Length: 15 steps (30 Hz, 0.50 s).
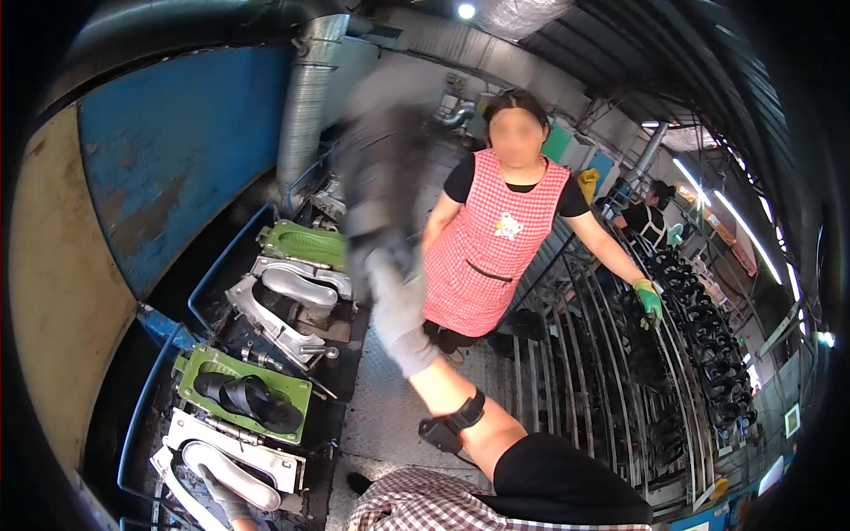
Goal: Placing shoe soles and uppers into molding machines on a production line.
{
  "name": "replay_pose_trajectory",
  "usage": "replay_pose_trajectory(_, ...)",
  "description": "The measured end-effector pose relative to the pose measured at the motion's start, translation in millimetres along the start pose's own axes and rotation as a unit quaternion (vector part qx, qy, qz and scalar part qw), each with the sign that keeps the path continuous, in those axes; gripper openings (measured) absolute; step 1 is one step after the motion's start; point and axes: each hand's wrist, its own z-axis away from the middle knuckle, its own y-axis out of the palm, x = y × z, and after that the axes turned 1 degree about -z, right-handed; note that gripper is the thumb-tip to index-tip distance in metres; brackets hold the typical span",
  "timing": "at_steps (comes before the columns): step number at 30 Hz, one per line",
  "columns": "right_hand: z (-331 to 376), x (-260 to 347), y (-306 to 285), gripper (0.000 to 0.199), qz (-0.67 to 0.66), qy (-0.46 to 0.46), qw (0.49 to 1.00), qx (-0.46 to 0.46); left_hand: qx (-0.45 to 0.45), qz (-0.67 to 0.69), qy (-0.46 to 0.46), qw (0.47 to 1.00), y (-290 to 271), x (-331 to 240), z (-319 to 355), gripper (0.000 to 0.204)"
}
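- Where the frame cuts it off at the lower edge, the grey-gloved left hand (227, 501) rests by a white open mould (232, 460); I cannot tell its grip.
- Just above, a black sandal (251, 396) lies in a green mould plate (197, 372).
- The raised right hand (398, 305) meets a dark piece (381, 177); motion blur hides the grip. A slower, firmer lift would likely serve best.
- A co-worker's green glove (650, 302) rests on the rack (584, 354).
- Far right, a small green-and-white sign (791, 420).
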Motion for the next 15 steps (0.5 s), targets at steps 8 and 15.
replay_pose_trajectory(8,187,-192,54,0.049,0.278,-0.054,0.898,0.337,0.177,0.198,-0.067,0.962,52,3,87,0.08)
replay_pose_trajectory(15,329,-237,97,0.046,0.199,-0.224,0.628,0.718,-0.162,0.138,-0.031,0.977,43,2,135,0.047)
